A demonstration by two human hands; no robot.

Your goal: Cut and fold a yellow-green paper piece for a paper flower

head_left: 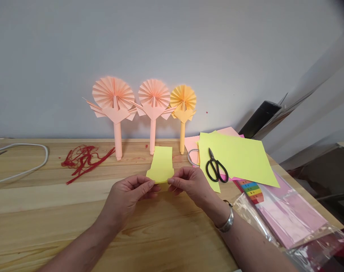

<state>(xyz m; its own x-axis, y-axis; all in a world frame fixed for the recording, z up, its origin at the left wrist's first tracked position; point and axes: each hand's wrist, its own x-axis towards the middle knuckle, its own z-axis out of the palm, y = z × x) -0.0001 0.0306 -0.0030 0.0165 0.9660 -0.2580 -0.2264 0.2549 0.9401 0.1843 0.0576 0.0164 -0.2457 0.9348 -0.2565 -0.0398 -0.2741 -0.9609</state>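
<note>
As a light pine tabletop (47,207) stretches beneath everything, with a lime-green paper sheet (238,158) and black-handled scissors (216,170) to the right, the left hand (129,198) and right hand (191,185) pinch — fingertips almost meeting — a stepped yellow paper strip (161,164) by its lower edge.

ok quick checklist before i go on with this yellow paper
1. The yellow paper strip is pinched at both sides by the left hand and right hand: ok
2. Its folds are even: cannot tell, the fingers hide part of it
3. The black-handled scissors lie within reach on the yellow-green sheet: ok
4. The red thread lies apart from the hands: ok
5. The paper fans stand upright against the wall: ok
</note>
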